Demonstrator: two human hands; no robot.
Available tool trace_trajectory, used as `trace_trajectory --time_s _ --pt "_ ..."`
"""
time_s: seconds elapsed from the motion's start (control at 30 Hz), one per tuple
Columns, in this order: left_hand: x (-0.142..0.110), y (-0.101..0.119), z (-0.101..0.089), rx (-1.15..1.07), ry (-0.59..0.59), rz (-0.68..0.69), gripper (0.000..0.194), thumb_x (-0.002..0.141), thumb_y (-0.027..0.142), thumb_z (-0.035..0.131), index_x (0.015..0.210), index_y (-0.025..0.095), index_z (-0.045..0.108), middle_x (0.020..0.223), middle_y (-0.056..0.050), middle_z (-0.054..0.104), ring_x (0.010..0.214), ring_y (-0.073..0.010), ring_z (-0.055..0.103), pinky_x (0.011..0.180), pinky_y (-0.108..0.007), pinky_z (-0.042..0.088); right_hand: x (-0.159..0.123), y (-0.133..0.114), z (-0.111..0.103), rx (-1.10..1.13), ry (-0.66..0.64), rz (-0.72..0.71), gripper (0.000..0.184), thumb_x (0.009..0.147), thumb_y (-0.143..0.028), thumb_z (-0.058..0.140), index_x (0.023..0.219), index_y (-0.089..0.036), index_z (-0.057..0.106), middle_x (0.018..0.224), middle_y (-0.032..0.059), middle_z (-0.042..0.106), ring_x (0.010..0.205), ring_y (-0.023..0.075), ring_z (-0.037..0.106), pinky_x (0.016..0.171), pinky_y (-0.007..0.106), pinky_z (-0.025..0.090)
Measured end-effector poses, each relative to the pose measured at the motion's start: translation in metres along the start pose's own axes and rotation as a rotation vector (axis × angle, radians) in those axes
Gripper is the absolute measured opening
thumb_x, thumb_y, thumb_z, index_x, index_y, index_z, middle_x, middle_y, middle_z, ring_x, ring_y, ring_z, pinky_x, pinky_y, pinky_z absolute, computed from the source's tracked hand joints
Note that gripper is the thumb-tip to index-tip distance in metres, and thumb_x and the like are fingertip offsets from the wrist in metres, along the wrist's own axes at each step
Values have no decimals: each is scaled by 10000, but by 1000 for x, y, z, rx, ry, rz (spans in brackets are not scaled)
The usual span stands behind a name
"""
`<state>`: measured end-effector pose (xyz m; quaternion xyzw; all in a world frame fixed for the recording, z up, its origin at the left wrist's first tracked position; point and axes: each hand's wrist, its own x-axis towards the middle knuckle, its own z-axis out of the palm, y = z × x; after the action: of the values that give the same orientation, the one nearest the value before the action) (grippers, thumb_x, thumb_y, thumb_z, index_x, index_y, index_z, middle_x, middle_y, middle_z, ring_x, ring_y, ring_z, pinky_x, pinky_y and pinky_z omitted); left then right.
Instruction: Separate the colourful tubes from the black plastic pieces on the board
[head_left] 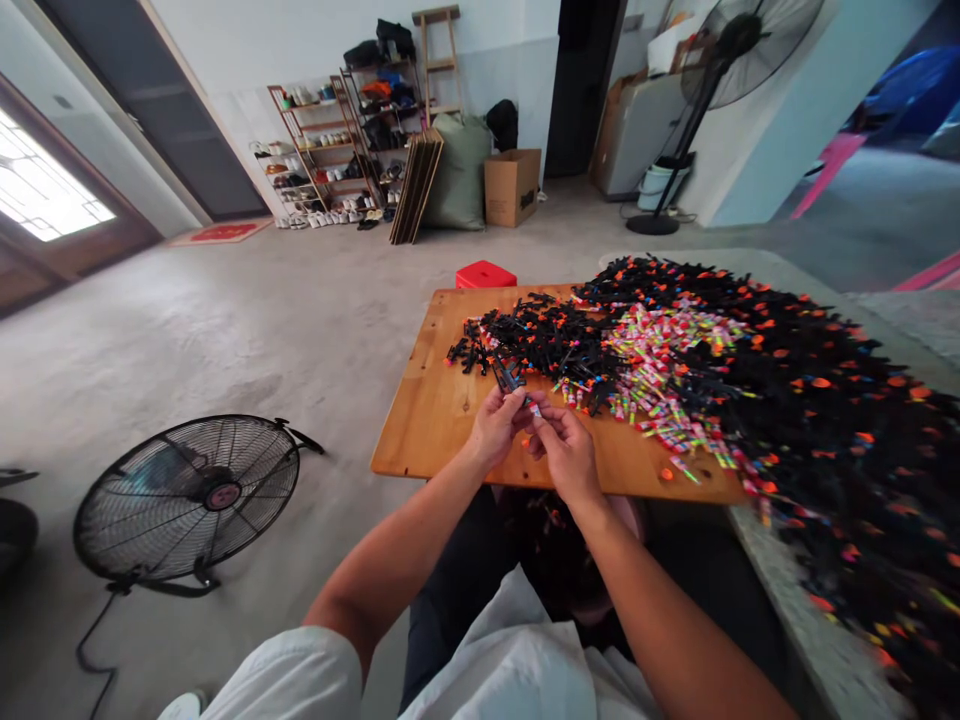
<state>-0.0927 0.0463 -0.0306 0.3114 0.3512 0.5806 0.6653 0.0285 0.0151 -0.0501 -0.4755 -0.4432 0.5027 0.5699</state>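
Note:
My left hand [495,425] is closed around a small black plastic toy gun [508,378] that points up and away over the table's near edge. Against its lower end, my right hand [566,445] pinches a small pale tube [535,410], partly covered by my fingers. Just beyond both hands lies a heap of similar black toy guns [551,335] with orange and blue bits. To their right spreads a pile of small tubes [652,350] in pink, white and yellow-green. A loose orange piece [666,474] rests near the front edge.
The wooden table [420,400] adjoins a stone slab [787,610] carrying a big mound of black pieces [840,430]. A red stool [486,274] stands behind the table. On the floor at left is a fan [202,495]; shoe racks [322,140] and a cardboard box [512,187] line the wall.

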Motion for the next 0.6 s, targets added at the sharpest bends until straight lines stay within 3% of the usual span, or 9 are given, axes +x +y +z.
trace_trajectory --time_s 0.2,0.37,0.6 --pt "-2 1 1 -10 -8 6 415 797 444 844 983 160 605 978 -94 769 760 -175 729 698 -292 562 -3 -8 4 189 13 92 428 769 -541 831 960 -201 655 691 -13 697 493 121 580 457 237 455" --pt "-4 2 2 32 6 34 409 806 425 851 1008 164 610 995 -99 778 841 -212 760 845 -377 593 -2 -11 6 255 38 156 395 735 -524 836 879 -212 642 628 -30 661 447 114 544 417 233 405" --pt "-4 3 1 66 43 31 442 792 412 862 1081 152 654 968 -101 791 823 -227 766 871 -413 609 -3 -6 6 255 77 160 407 732 -527 835 899 -210 641 661 -26 672 479 123 580 424 237 439"
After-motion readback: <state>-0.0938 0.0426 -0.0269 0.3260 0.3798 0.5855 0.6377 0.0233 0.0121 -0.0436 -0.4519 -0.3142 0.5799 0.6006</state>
